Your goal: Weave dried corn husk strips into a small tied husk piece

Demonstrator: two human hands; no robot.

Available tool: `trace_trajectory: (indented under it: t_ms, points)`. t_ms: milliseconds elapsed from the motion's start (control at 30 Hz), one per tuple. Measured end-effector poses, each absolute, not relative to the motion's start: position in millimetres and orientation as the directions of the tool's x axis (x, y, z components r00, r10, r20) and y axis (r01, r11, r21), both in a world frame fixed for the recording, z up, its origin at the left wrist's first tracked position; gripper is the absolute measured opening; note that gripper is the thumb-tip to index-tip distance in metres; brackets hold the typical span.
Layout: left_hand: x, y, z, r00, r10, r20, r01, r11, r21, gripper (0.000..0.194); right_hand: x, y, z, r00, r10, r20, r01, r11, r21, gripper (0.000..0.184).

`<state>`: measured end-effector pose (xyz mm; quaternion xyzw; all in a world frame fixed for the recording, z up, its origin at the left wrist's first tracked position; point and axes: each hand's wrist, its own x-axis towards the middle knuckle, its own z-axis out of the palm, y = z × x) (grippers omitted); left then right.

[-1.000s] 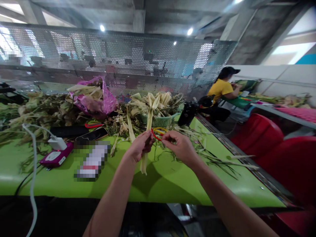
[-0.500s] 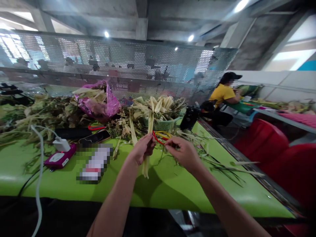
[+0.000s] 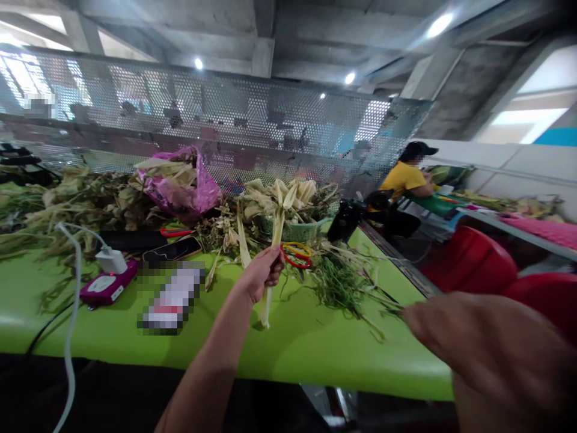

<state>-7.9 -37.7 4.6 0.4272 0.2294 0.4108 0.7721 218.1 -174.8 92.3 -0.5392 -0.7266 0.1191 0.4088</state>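
My left hand (image 3: 264, 272) is closed around a pale corn husk strip (image 3: 279, 222), held upright over the green tabletop, its lower end hanging below the fist. Behind the fist on the right lie a red loop (image 3: 303, 262) and a yellow loop (image 3: 297, 245), perhaps handles. Blurred and close to the camera at the right, my right hand (image 3: 491, 346) has its fingers pressed together. A thin dark stem (image 3: 391, 308) ends by its fingertips; whether they hold it cannot be made out. Between the hands lies a tangle of green strands (image 3: 338, 282).
Dried husks fill a green basket (image 3: 293, 229) and a pink plastic bag (image 3: 180, 186). A phone (image 3: 174, 297), a purple power strip (image 3: 108, 285) with a charger, and a black object (image 3: 346, 218) stand on the table. A person in yellow (image 3: 401, 180) sits beyond red chairs (image 3: 480, 258).
My right hand has swung from beside the left hand outward to the right and toward the camera, uncovering the green strands and coloured loops. My left hand still grips the husk.
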Motion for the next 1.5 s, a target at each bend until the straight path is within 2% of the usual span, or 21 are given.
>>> trace_trajectory:
  t_ms: [67, 133, 167, 233, 267, 367, 433, 500, 633, 733, 867, 1000, 1067, 1233, 1333, 1500]
  points:
    - [-7.0, -39.2, 5.3, 0.555, 0.832, 0.011, -0.437, 0.28, 0.855, 0.032, 196.0, -159.6, 84.7, -0.078, 0.9, 0.428, 0.603, 0.385, -0.699, 0.031]
    - [-6.1, -39.8, 4.5, 0.549, 0.835, 0.028, -0.438, 0.259, 0.861, 0.034, 169.1, -141.4, 70.0, -0.058, 0.977, 0.207, 0.348, 0.214, -0.913, 0.026]
    - [-5.8, -39.7, 3.8, 0.545, 0.838, 0.031, -0.436, 0.252, 0.864, 0.034, 156.9, -132.7, 60.8, -0.082, 0.992, 0.092, 0.246, 0.109, -0.963, 0.028]
    - [-5.8, -39.3, 2.5, 0.54, 0.841, 0.026, -0.424, 0.245, 0.872, 0.036, 140.0, -118.2, 42.3, -0.139, 0.988, -0.066, 0.074, -0.056, -0.996, 0.033]
    - [-6.2, -39.1, 2.3, 0.538, 0.843, 0.023, -0.418, 0.243, 0.876, 0.036, 135.7, -112.6, 34.7, -0.162, 0.982, -0.099, 0.018, -0.098, -0.995, 0.033]
    - [-7.7, -39.1, 3.7, 0.532, 0.847, 0.018, -0.411, 0.239, 0.88, 0.036, 135.5, -102.3, 23.8, -0.191, 0.969, -0.157, -0.031, -0.166, -0.986, 0.035]
    - [-8.4, -39.2, 5.4, 0.538, 0.843, 0.024, -0.421, 0.244, 0.874, 0.036, 140.2, -98.3, 25.8, -0.205, 0.968, -0.143, 0.025, -0.141, -0.99, 0.032]
    - [-8.7, -38.6, 6.5, 0.55, 0.835, 0.027, -0.428, 0.254, 0.867, 0.035, 145.0, -94.5, 31.8, -0.2, 0.977, -0.078, 0.145, -0.05, -0.988, 0.025]
    - [-8.6, -36.7, 5.4, 0.565, 0.825, -0.005, -0.411, 0.287, 0.865, 0.041, 152.9, -86.0, 45.5, -0.135, 0.988, 0.07, 0.407, 0.12, -0.905, 0.025]
    - [-8.8, -37.1, 4.2, 0.571, 0.821, -0.005, -0.393, 0.279, 0.876, 0.041, 156.7, -80.7, 55.2, -0.077, 0.992, 0.102, 0.456, 0.127, -0.881, 0.028]
    - [-7.0, -40.6, 5.7, 0.537, 0.843, 0.024, -0.334, 0.186, 0.924, 0.036, 158.4, -75.4, 65.5, -0.093, 0.99, 0.102, 0.491, 0.135, -0.86, 0.029]
    - [-2.4, -44.5, 9.6, 0.518, 0.855, 0.001, -0.275, 0.165, 0.947, 0.037, 160.0, -70.5, 71.8, -0.069, 0.96, 0.27, 0.603, 0.256, -0.756, 0.025]
    - [-0.9, -45.9, 10.5, 0.528, 0.849, 0.008, -0.273, 0.161, 0.948, 0.039, 160.7, -68.5, 74.1, -0.098, 0.952, 0.29, 0.589, 0.291, -0.754, 0.024]
    - [-1.3, -48.2, 9.0, 0.618, 0.786, 0.017, -0.27, 0.192, 0.943, 0.041, 160.9, -66.5, 74.2, -0.226, 0.967, 0.117, 0.335, 0.19, -0.923, 0.028]
    - [-1.4, -49.4, 8.6, 0.672, 0.74, -0.008, -0.262, 0.248, 0.933, 0.041, 160.2, -65.4, 70.0, -0.199, 0.972, 0.126, 0.239, 0.173, -0.956, 0.028]
    - [0.8, -50.7, 9.8, 0.629, 0.776, 0.049, -0.41, 0.277, 0.869, 0.036, 158.7, -61.1, 64.3, -0.089, 0.981, 0.17, 0.223, 0.186, -0.957, 0.033]
